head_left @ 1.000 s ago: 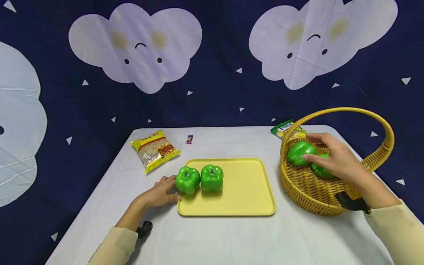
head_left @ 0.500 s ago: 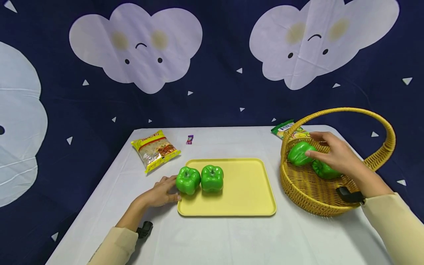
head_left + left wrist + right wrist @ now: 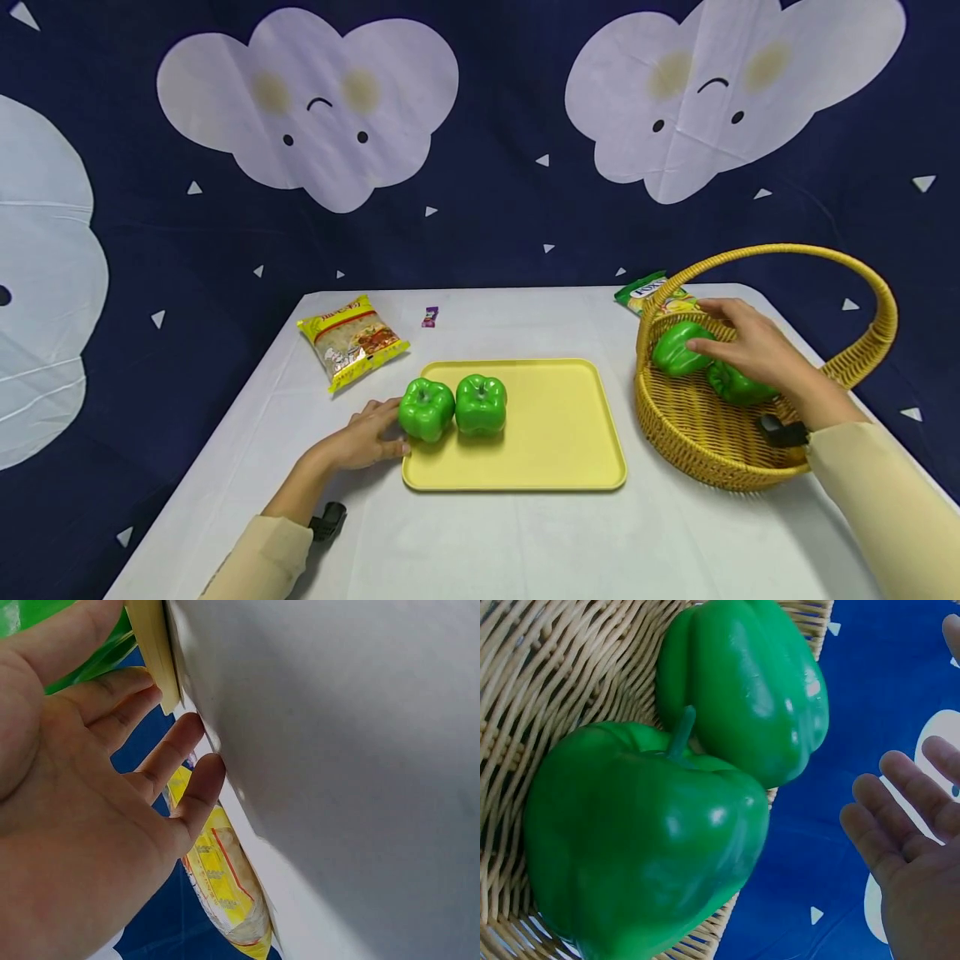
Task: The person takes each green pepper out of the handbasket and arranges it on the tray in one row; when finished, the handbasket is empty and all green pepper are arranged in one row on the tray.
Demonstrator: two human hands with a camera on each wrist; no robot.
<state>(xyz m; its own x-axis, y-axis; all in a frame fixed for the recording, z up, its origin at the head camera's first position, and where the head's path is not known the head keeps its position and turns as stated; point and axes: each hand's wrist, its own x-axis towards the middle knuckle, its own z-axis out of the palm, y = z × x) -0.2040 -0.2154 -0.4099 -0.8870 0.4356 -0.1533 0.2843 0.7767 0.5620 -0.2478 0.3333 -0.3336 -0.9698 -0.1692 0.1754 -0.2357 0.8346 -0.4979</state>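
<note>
Two green bell peppers, one left and one right, stand side by side on the left part of a yellow tray. My left hand rests at the tray's left edge, beside the left pepper, fingers loosely spread and holding nothing. On the right, a wicker basket contains two more bell peppers, one at its far left and one nearer. Over them hovers my right hand. In the right wrist view its fingers are spread, apart from both peppers.
A yellow food packet lies at the back left, with a small purple packet beyond the tray. Behind the basket is a green snack bag. The basket's tall handle arches around my right hand. A dark cloud-print cloth hangs behind the table.
My right hand and forearm have shifted slightly up and left over the basket, uncovering more of the nearer pepper. The left hand and the tray's peppers stay put.
</note>
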